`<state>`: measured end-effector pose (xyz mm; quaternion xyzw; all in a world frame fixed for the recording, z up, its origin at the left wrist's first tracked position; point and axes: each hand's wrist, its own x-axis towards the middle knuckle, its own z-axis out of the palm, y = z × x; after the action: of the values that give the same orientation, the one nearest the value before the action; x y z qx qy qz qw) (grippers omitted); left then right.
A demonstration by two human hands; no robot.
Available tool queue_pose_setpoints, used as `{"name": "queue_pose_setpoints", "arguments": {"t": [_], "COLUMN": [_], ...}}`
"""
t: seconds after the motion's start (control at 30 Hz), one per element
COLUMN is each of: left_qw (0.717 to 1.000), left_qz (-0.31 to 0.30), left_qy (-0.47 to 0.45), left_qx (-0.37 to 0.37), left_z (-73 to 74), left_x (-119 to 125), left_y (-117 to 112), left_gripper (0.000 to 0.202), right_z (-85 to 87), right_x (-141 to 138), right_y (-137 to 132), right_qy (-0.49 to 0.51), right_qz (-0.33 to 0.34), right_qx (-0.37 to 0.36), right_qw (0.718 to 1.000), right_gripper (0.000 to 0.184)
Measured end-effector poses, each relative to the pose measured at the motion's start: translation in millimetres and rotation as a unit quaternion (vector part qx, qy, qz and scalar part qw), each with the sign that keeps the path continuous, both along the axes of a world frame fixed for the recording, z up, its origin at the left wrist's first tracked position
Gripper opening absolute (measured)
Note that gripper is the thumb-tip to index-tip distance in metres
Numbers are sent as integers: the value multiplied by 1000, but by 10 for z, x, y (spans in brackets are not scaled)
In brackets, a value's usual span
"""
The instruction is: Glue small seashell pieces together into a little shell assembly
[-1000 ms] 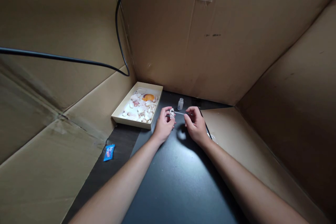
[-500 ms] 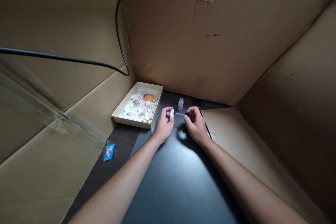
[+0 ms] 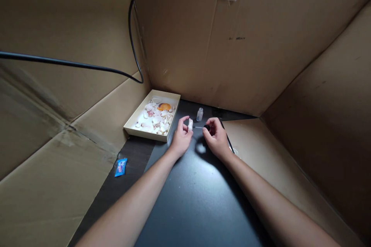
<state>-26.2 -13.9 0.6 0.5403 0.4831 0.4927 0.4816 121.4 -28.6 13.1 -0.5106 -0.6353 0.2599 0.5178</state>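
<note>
Between the fingers of my left hand (image 3: 181, 139) is a small whitish shell (image 3: 190, 124), held upright. My right hand (image 3: 216, 136) pinches the black cap of a thin applicator brush (image 3: 198, 127), whose pale stem points left. The tip of the brush lies close to the shell; whether it touches, I cannot tell. Just behind both hands stands a small clear glass bottle (image 3: 199, 115) without a cap. Left of my left hand, a shallow cream box (image 3: 145, 136) holds several white shells and one orange shell (image 3: 164, 107).
A blue wrapped packet (image 3: 121, 167) lies at the left on the dark table (image 3: 185, 208). Cardboard walls (image 3: 232, 46) enclose the space, and a black cable (image 3: 87, 65) hangs at the upper left. A cardboard sheet (image 3: 261, 154) lies at the right.
The shell has turned slightly in my left hand, and my left index finger has lifted a little off it. My right hand stays almost in place with the brush.
</note>
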Motion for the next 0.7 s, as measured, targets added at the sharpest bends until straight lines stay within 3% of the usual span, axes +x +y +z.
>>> {"name": "queue_pose_setpoints", "arguments": {"t": [0.7], "left_qw": [998], "left_qz": [-33], "left_qy": [-50], "left_qx": [-19], "left_z": [53], "left_x": [15], "left_y": [-29], "left_gripper": [47], "right_z": [-6], "right_x": [1], "right_y": [1], "right_qy": [15], "right_qz": [10], "right_qx": [7], "right_qw": [1000], "right_gripper": [13]}}
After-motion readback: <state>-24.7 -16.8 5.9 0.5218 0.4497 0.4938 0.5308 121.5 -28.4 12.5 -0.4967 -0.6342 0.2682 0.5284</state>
